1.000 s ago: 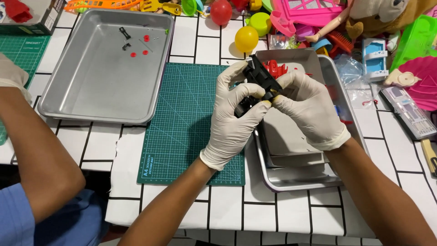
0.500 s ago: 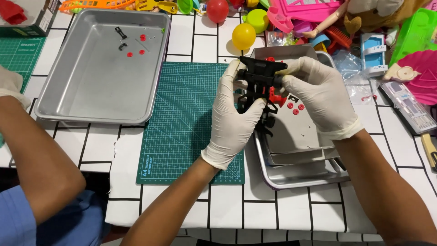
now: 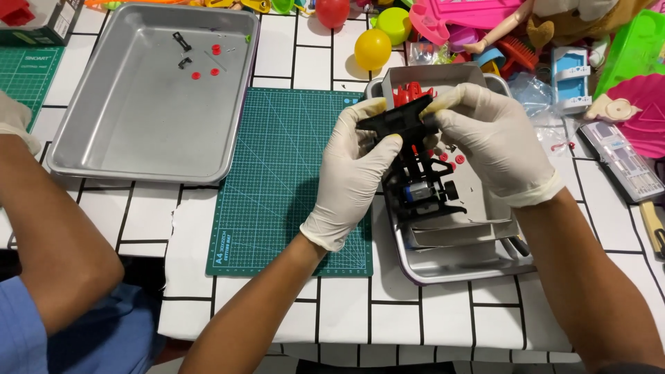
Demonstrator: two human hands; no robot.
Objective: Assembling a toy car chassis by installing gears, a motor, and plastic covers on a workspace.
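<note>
While you look down from the head camera, both your gloved hands meet over the small tray [image 3: 450, 260] at the right. Your left hand [image 3: 353, 176] has its fingers curled together, thumb and fingertips pinching the left end of a black plastic frame [image 3: 402, 119]. Your right hand [image 3: 485, 142] closes on the frame's right end, fingers pressed together over the top edge. The frame is held tilted above the tray; below it hangs a black chassis [image 3: 422, 183] with a small silver motor (whether the two are joined you cannot tell). Red pieces [image 3: 413, 90] show just behind the frame.

A green cutting mat [image 3: 284, 180] lies left of the tray on a white tiled tabletop [image 3: 291, 41]. Farther left sits a large metal tray [image 3: 149, 125] holding a few small red and black bits. Another person's arm [image 3: 48, 228] rests at the left edge. Bright toys, including a yellow ball [image 3: 373, 48], crowd the far side.
</note>
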